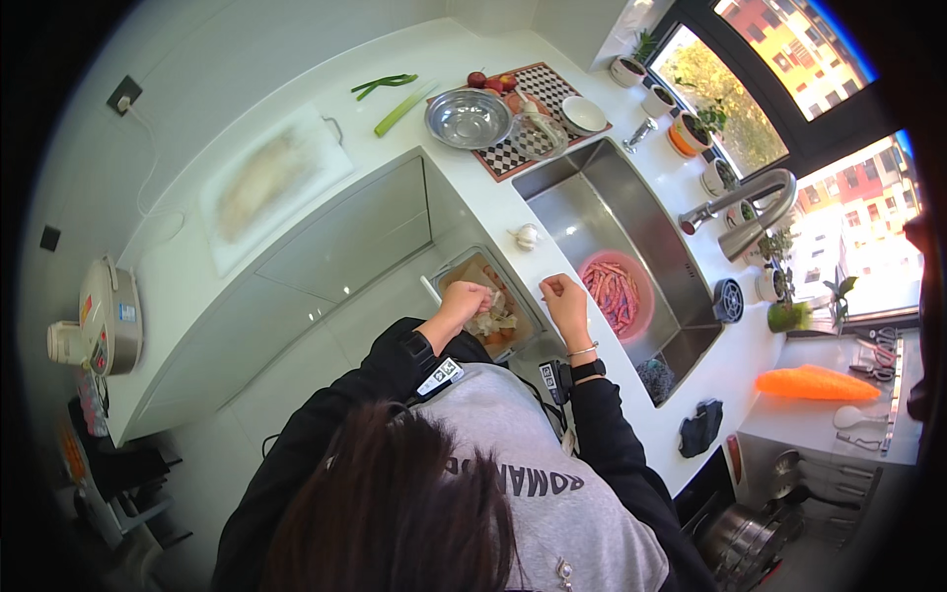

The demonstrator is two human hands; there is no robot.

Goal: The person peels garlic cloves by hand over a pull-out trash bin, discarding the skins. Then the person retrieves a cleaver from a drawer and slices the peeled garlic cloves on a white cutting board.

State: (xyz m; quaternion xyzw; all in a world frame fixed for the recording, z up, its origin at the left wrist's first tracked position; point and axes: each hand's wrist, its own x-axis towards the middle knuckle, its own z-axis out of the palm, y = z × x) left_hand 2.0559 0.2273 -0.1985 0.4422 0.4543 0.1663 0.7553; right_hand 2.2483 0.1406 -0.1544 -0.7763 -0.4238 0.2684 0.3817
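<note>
My left hand [466, 302] is over an open bin [532, 333] below the counter, its fingers curled; whether anything is between them is hard to tell. Inside the bin lie pale papery scraps [494, 320]. At the counter edge beside the sink is my right hand [566, 300], fingertips pinched together, with anything between them too small to make out. A garlic bulb [526, 237] sits on the counter just beyond it. In the steel sink [592, 214], a pink basin [645, 296] holds several mottled red bean pods [611, 296].
Toward the back are a metal bowl [468, 118], a white bowl [584, 115], a glass bowl [538, 136], apples [477, 79] and green onion pieces [403, 109]. A white cutting board [277, 189] lies left. The faucet [755, 196] and potted plants [692, 135] line the window.
</note>
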